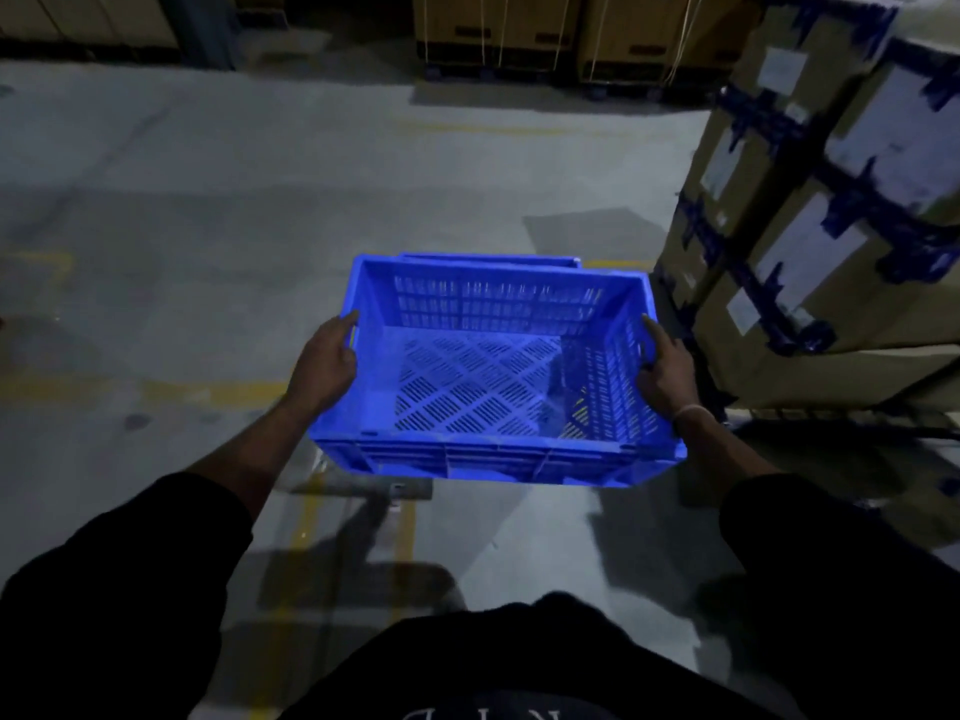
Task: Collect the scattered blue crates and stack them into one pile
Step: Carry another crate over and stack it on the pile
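1. Blue crate [483, 376], open side up and with nothing in it, hangs in the air in front of us, carried above the concrete floor [208, 200] near the middle of the view.
2. Our left hand [324, 363] grips the crate's left short wall, fingers curled at the rim and the handle slot.
3. Our right hand [667, 374] grips the right short wall, index finger laid along the rim and the other fingers curled against the slotted side.
4. Just past the crate's far rim we see the blue edge of a second crate [488, 258], lower down; how much of it lies behind we cannot tell.
5. On the right, the taped cardboard boxes [810, 210] stand stacked high, their near corner just beside the carried crate's right far corner, so room on that side is tight.
6. To the left and ahead, the floor lies open and wide, crossed by faded yellow lines [218, 392].
7. Along the far edge of the floor stand more boxes on wheeled bases [545, 39], well apart from the crate.
8. Below the crate's near edge, the floor shows our shadow and a short yellow line running toward our body.
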Tool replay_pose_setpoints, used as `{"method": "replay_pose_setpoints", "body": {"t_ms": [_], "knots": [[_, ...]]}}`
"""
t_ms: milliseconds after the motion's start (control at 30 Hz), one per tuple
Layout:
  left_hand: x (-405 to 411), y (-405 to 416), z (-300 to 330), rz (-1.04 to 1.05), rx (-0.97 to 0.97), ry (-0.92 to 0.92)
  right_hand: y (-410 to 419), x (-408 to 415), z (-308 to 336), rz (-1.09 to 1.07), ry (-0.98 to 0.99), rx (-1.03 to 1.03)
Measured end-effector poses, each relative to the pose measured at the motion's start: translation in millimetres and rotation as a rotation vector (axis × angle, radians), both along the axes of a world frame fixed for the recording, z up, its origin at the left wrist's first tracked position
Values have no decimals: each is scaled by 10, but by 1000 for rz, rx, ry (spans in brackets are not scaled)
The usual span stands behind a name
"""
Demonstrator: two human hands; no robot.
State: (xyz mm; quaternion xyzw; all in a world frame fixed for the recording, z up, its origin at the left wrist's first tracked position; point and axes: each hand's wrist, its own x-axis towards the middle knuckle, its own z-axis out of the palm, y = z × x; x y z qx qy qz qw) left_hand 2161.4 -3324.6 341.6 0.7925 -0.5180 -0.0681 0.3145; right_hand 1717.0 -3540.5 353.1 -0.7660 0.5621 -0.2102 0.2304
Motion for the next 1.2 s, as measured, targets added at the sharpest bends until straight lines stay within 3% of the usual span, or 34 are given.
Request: {"method": "replay_pose_setpoints", "body": {"t_ms": [300,733,1200], "knots": [[629,-1359,35,3,69,42,-1441,734,-20,12,-46,20],[1183,-2801,-110,97,105,40,-3120,1458,-266,52,57,64],[1289,-2976,-184,102,263,43,-3279,1587,-342,53,196,86]]}}
